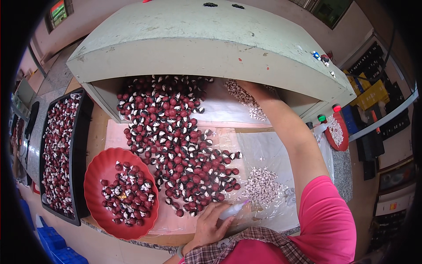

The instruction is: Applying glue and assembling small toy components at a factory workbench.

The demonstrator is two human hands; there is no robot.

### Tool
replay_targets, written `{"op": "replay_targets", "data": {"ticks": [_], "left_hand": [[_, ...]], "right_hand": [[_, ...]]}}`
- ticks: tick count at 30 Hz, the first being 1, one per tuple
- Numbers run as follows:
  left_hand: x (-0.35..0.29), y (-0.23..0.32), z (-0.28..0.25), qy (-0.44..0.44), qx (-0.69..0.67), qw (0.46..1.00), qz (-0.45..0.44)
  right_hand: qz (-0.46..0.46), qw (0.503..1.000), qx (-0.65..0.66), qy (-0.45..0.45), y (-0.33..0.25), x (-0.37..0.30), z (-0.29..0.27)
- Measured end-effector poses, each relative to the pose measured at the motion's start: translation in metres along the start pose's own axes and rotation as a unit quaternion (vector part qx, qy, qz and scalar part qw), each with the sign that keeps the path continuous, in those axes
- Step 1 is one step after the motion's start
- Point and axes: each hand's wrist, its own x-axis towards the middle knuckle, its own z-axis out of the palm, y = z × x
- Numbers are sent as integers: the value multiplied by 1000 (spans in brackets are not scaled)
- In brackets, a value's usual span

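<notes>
Close to the desk's (173,240) near edge, I hold a white bottle (232,211) in my left hand (210,223).
Its fingers wrap around the bottle, whose purple tip points right, just beside a heap of small white pieces (262,187). My right hand (249,88) reaches under the front of a pale green cabinet (176,57), next to more white pieces; it is mostly hidden, so I cannot tell whether it grasps anything. Red-and-black balls (176,149) spread from the bottle back into the cabinet; farther left sit a red scalloped dish (93,193) and a black tray (80,176), both holding balls.
</notes>
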Motion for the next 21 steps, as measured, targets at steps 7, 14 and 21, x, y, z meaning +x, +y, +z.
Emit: {"op": "replay_targets", "data": {"ticks": [7,14,21], "left_hand": [[0,5,0,-1,-2,1000,-23],[-1,2,0,6,-7,1000,-13],[-3,2,2,2,0,1000,-23]], "right_hand": [[45,999,-9,21,-3,13,38],[79,996,-20,32,21,-7,15],[109,992,-29,51,35,-40,-29]]}}
